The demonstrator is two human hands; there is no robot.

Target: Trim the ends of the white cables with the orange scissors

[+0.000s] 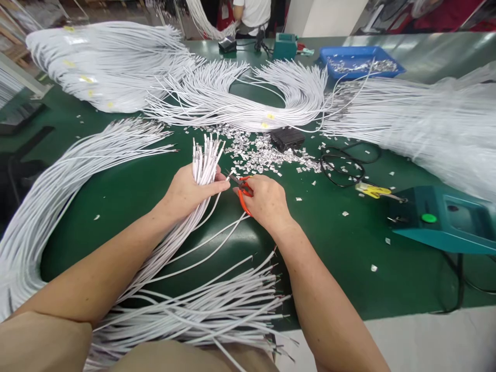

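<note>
My left hand [190,187] is closed around a bundle of white cables [204,164], their ends pointing up and away from me. Its thumb and fingertips pinch at one cable beside the bundle. In my right hand [268,200] is a pair of pliers or cutters [245,196] with orange-red handles. The tool's jaws are close to my left fingertips; whether they touch a cable I cannot make out. More white cables [232,305] with thin dark ends lie below, between my forearms.
Bundles of white cables [112,67] cover the back and left of the green table [329,258]. Small silvery-white pieces [258,155] lie scattered around a black block [287,138]. At right stands a teal machine [445,217] with yellow-handled pliers [374,190] nearby; a blue tray [362,59] and a person [253,15] are behind.
</note>
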